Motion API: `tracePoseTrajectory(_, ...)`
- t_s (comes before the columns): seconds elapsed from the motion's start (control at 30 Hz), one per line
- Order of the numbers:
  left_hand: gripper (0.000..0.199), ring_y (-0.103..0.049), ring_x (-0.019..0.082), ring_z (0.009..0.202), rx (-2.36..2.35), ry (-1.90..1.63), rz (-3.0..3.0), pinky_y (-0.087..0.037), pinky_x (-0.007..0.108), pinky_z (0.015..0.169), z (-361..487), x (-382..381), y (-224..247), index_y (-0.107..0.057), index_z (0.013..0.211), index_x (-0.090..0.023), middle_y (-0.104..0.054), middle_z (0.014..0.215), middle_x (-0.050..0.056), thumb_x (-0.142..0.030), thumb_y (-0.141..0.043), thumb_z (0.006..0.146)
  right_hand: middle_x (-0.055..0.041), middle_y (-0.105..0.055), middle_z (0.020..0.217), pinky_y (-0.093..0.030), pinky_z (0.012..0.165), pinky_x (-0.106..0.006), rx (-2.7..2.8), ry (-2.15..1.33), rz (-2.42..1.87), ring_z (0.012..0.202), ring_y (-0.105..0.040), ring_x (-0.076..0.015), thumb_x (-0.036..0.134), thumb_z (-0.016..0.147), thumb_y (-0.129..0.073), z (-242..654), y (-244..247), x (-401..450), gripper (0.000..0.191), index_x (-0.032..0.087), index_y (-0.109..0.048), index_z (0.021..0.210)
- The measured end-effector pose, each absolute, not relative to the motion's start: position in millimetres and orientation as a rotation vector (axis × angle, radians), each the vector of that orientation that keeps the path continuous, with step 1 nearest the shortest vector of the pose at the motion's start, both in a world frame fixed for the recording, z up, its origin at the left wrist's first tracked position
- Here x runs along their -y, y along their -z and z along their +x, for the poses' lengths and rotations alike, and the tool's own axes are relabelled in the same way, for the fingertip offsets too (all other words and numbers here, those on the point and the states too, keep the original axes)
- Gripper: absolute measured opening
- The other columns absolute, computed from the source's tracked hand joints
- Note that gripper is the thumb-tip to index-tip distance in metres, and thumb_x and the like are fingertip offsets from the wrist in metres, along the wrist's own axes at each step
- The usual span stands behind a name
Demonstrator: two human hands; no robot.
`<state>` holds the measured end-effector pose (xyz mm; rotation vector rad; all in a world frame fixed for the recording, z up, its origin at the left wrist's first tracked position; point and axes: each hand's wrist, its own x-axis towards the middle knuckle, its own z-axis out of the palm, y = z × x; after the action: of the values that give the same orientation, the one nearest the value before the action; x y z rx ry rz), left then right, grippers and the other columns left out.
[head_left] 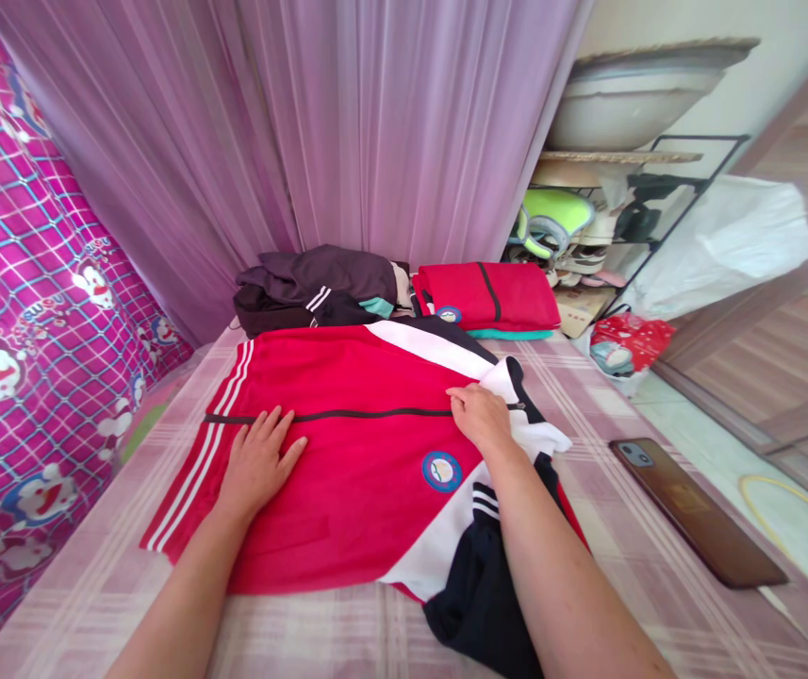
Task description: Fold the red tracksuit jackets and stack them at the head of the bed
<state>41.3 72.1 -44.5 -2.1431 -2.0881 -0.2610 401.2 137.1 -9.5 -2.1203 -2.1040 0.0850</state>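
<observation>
A red, white and black zip-up jacket [354, 471] lies front side up on the checked tablecloth, its collar to the right and its striped hem to the left. Fingers spread, my left hand [258, 464] rests flat on the red cloth just below the dark zipper, near the hem. My right hand [481, 415] is on the upper chest by the white collar, fingers curled together at the zipper line; what lies under them is hidden. A black sleeve [481, 585] with white cuff stripes is folded in beneath my right forearm. A round blue badge [441, 471] shows on the chest.
Behind the jacket sit a pile of dark clothes [325, 283] and a folded red garment [488, 292]. A phone [693, 509] with a cable lies at the right edge of the checked tablecloth [305, 641]. A shoe rack [658, 236] and white bag [735, 240] stand beyond.
</observation>
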Motion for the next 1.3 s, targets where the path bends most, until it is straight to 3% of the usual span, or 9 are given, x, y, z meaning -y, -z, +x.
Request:
tracePoseTrajectory(0.37,0.056,-0.04,0.03,0.142,2.098,0.199,-2.142,-0.033,0.051,0.115,43,-72,42,-0.051,0.143,-0.02,-0.046,0.153,0.012,-0.048,-0.041,0.096,-0.0063,-0.073,0.107,-0.044,0.08,-0.03,2.03,-0.051,-2.208,0.099,-0.065,-0.0206,0.027,0.097,-0.039,405,8,-137,0.037,0.026,-0.076,0.103)
tracePoseTrajectory(0.57,0.055,-0.041,0.03,0.142,2.091,0.239,-2.137,-0.034,0.051,0.115,42,-71,44,-0.052,0.142,-0.02,-0.047,0.152,0.012,-0.047,-0.042,0.095,-0.0059,-0.071,0.115,-0.044,0.084,-0.032,2.102,-0.055,-2.166,0.105,-0.064,-0.0215,0.024,0.095,-0.043,405,8,-137,0.039,0.031,-0.07,0.122)
tracePoseTrajectory(0.73,0.055,-0.041,0.031,0.141,2.097,0.258,-2.137,-0.034,0.052,0.114,42,-72,45,-0.052,0.142,-0.021,-0.048,0.151,0.012,-0.047,-0.042,0.095,-0.0045,-0.072,0.111,-0.044,0.086,-0.031,2.022,-0.119,-2.212,0.104,-0.064,-0.021,0.021,0.095,-0.04,407,7,-137,0.039,0.029,-0.077,0.103)
tracePoseTrajectory(0.9,0.055,-0.04,0.03,0.142,2.102,0.226,-2.141,-0.033,0.051,0.115,42,-72,44,-0.051,0.143,-0.021,-0.047,0.152,0.012,-0.048,-0.041,0.095,-0.0072,-0.07,0.116,-0.045,0.085,-0.032,1.966,-0.05,-2.272,0.104,-0.064,-0.0229,0.021,0.094,-0.043,409,7,-137,0.04,0.029,-0.072,0.12)
tracePoseTrajectory(1.17,0.056,-0.039,0.03,0.142,2.103,0.207,-2.141,-0.033,0.051,0.115,44,-71,41,-0.051,0.143,-0.02,-0.045,0.153,0.013,-0.047,-0.04,0.096,-0.0055,-0.071,0.114,-0.045,0.086,-0.035,1.94,-0.083,-2.268,0.103,-0.064,-0.0245,0.022,0.093,-0.043,411,2,-134,0.037,0.03,-0.078,0.103)
tracePoseTrajectory(1.3,0.055,-0.04,0.03,0.142,2.094,0.22,-2.143,-0.034,0.052,0.114,43,-72,43,-0.051,0.143,-0.02,-0.046,0.152,0.012,-0.047,-0.041,0.096,-0.0058,-0.07,0.116,-0.046,0.086,-0.035,1.933,-0.021,-2.29,0.105,-0.063,-0.0248,0.022,0.092,-0.045,413,4,-134,0.037,0.03,-0.077,0.11)
